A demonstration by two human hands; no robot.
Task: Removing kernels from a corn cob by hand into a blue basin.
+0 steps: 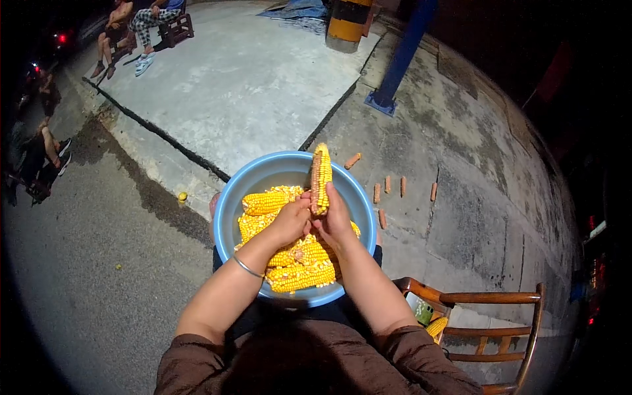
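My right hand (337, 215) grips an ear of dried yellow corn (323, 177) and holds it upright over a blue plastic basin (223, 207). Along its left side, a strip of the ear is bare reddish cob. My left hand (292, 220) is at the ear's lower left, its fingers curled against or close to the stripped side; the exact contact is partly hidden. In the basin on my lap lie several more ears of corn (302, 276) among loose kernels (256, 224). My forearms cover part of them.
Several bare corn cobs (387, 184) lie on the concrete to the right. A wooden chair (489, 298) at lower right carries an ear of corn (437, 327) and a phone (420, 310). Ahead stand a blue post (395, 64) and a striped pillar (348, 24). Seated people (148, 29) are at upper left.
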